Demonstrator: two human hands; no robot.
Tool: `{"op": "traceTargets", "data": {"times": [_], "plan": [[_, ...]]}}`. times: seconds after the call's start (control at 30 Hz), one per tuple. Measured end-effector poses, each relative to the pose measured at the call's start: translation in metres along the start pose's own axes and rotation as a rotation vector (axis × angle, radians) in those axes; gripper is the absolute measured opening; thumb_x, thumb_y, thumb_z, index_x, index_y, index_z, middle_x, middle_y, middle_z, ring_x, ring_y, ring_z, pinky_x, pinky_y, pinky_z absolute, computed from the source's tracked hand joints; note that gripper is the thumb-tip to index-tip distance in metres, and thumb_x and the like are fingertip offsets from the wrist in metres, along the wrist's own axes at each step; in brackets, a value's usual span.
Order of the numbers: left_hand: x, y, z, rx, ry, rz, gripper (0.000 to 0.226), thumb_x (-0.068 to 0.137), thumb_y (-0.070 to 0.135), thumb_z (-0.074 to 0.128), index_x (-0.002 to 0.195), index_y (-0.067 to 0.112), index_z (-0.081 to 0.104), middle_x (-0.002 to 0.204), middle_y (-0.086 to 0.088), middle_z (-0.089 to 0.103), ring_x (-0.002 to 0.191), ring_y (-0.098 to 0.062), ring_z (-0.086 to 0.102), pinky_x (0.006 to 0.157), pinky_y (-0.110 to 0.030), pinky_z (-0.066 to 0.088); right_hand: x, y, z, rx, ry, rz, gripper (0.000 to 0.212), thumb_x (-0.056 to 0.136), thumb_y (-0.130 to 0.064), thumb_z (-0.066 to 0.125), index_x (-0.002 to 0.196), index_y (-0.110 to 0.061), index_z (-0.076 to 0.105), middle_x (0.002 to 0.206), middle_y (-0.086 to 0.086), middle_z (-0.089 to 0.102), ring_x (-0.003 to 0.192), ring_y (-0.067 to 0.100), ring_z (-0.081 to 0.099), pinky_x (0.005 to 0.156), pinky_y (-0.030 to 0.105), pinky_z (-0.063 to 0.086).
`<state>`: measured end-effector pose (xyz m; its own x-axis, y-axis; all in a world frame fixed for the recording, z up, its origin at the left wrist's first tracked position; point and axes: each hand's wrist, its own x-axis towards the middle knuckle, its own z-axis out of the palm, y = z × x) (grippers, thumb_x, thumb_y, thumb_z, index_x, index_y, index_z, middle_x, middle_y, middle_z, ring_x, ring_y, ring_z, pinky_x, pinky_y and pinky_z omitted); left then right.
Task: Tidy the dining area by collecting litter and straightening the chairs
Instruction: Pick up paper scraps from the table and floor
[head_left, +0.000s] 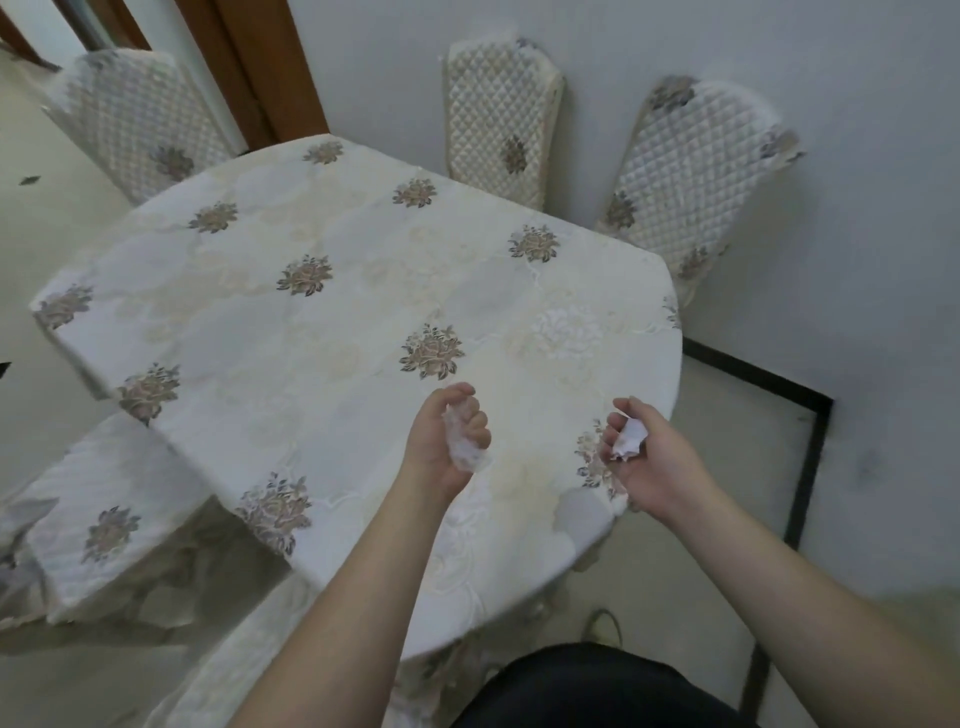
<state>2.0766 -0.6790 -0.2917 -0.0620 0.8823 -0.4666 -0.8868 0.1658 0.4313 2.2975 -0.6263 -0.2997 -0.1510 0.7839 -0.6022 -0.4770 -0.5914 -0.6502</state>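
Near-left chair (104, 519): cream quilted flower-print cover, seat tucked against bench corner.
Far-left chair (140, 124): same cover, beside brown wooden door frame (249, 67).
Bench (311, 332): cream floral tablecloth.
Left hand (449, 441): fingers curled round crumpled white tissue (465, 452).
Wall chairs (501, 124): two, against pale wall.
Right hand (647, 462): fingers clamped on white paper scrap (628, 439), over bench edge.

Three chairs (501, 124) behind the table (322, 312), one chair (104, 514) left.
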Motion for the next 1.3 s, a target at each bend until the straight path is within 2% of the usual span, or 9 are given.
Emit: {"op": "traceTargets", "data": {"times": [0.1, 0.17, 0.27, 0.37, 0.53, 0.7, 0.93, 1.3], "plan": [[0.006, -0.005, 0.002, 0.022, -0.014, -0.045, 0.012, 0.079, 0.011, 0.054, 0.069, 0.012, 0.06, 0.073, -0.002, 0.055, 0.064, -0.013, 0.055, 0.031, -0.015, 0.032, -0.01, -0.002, -0.006, 0.037, 0.033, -0.038, 0.011, 0.093, -0.022, 0.056, 0.085, -0.014, 0.06, 0.067, -0.002, 0.057, 0.049, 0.01, 0.051, 0.048, 0.022, 0.045], [0.011, -0.009, 0.005, 0.055, -0.025, -0.082, 0.016, 0.083, 0.015, 0.055, 0.068, 0.012, 0.059, 0.078, -0.004, 0.061, 0.063, -0.012, 0.061, 0.029, -0.014, 0.029, -0.017, -0.004, -0.012, 0.06, 0.056, -0.062, 0.01, 0.093, -0.021, 0.056, 0.085, -0.015, 0.059, 0.069, -0.001, 0.056, 0.05, 0.01, 0.05, 0.049, 0.023, 0.044], [0.016, -0.021, 0.015, 0.149, -0.073, -0.122, 0.019, 0.077, 0.026, 0.06, 0.06, 0.018, 0.058, 0.061, 0.002, 0.053, 0.036, -0.006, 0.042, 0.026, -0.016, 0.023, -0.029, -0.008, -0.024, 0.086, 0.103, -0.088, 0.01, 0.093, -0.021, 0.057, 0.085, -0.015, 0.06, 0.071, -0.002, 0.056, 0.053, 0.01, 0.05, 0.054, 0.025, 0.043], [0.021, -0.039, 0.028, 0.205, -0.103, -0.143, 0.021, 0.077, 0.029, 0.059, 0.06, 0.019, 0.052, 0.05, 0.005, 0.037, 0.032, -0.008, 0.025, 0.029, -0.016, 0.019, -0.042, -0.016, -0.04, 0.174, 0.142, -0.122, 0.012, 0.092, -0.021, 0.058, 0.083, -0.013, 0.06, 0.068, -0.001, 0.057, 0.055, 0.01, 0.051, 0.053, 0.024, 0.047], [0.028, -0.063, 0.048, 0.215, -0.226, -0.234, 0.023, 0.079, 0.033, 0.057, 0.062, 0.018, 0.051, 0.051, 0.003, 0.033, 0.035, -0.01, 0.025, 0.037, -0.017, 0.016, -0.056, -0.033, -0.076, 0.262, 0.158, -0.201, 0.01, 0.094, -0.021, 0.054, 0.088, -0.013, 0.056, 0.067, -0.001, 0.051, 0.051, 0.009, 0.045, 0.041, 0.019, 0.037], [0.037, -0.089, 0.072, 0.241, -0.288, -0.289, 0.029, 0.084, 0.041, 0.053, 0.066, 0.019, 0.049, 0.051, 0.002, 0.035, 0.035, -0.009, 0.028, 0.038, -0.017, 0.018, -0.056, -0.051, -0.116, 0.339, 0.183, -0.243, 0.007, 0.092, -0.022, 0.054, 0.088, -0.016, 0.053, 0.056, -0.005, 0.04, 0.042, 0.007, 0.034, 0.039, 0.019, 0.032], [0.061, -0.154, 0.117, 0.269, -0.308, -0.364, 0.027, 0.084, 0.03, 0.056, 0.061, 0.018, 0.05, 0.053, 0.003, 0.037, 0.037, -0.009, 0.029, 0.036, -0.019, 0.021, -0.048, -0.077, -0.181, 0.411, 0.269, -0.275, 0.008, 0.09, -0.022, 0.056, 0.087, -0.016, 0.054, 0.058, -0.005, 0.041, 0.045, 0.007, 0.035, 0.04, 0.019, 0.032], [0.105, -0.24, 0.18, 0.359, -0.321, -0.447, 0.023, 0.08, 0.037, 0.055, 0.068, 0.018, 0.05, 0.057, 0.003, 0.036, 0.04, -0.009, 0.03, 0.036, -0.019, 0.026, -0.035, -0.147, -0.268, 0.517, 0.332, -0.3, 0.011, 0.093, -0.021, 0.054, 0.084, -0.016, 0.053, 0.06, -0.003, 0.044, 0.048, 0.008, 0.039, 0.044, 0.019, 0.038]]}}
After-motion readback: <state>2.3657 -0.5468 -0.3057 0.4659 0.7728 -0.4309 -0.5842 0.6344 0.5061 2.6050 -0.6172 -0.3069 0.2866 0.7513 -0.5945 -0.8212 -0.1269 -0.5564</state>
